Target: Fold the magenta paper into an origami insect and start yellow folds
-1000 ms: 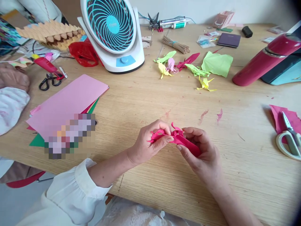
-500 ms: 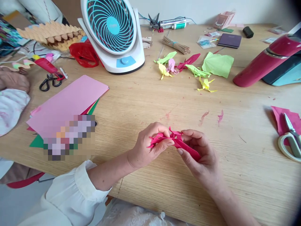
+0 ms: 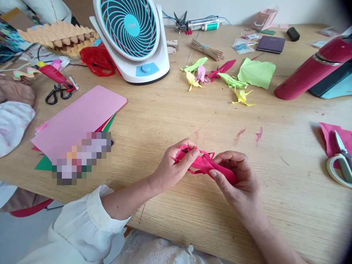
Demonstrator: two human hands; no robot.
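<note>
1. The left hand [image 3: 180,161] is clamped on the folded paper [image 3: 206,163], its thumb laid along the top and its fingers curled behind.
2. The right hand [image 3: 242,176] grips the other end of the paper, thumb on the near side, fingers bent around the far side.
3. The folded paper is deep pink, with thin points sticking out near the left fingers and a smooth, broad part running into the right hand. It is held between both hands, over the near part of the worktop [image 3: 154,121].
4. A white sleeve [image 3: 96,212] covers the left forearm down to below the elbow; the right forearm is bare where it shows.
5. Beyond the hands lie a yellow figure [image 3: 242,96], a green sheet [image 3: 257,74] and several other small folded pieces in green, yellow and pink.
6. To the right, white-handled scissors [image 3: 342,161] lie on a pink scrap [image 3: 328,137]; farther back a red flask [image 3: 308,73] leans in the view.
7. To the left, a pink sheet [image 3: 85,113] tops a paper stack, partly hidden by a pixelated patch. Black-handled scissors [image 3: 56,95] lie behind it.
8. At the back are a fan [image 3: 132,27], a stick bundle [image 3: 206,49] and a purple notebook [image 3: 271,44].
9. Another person's sleeve [image 3: 15,126] shows at the left edge.
</note>
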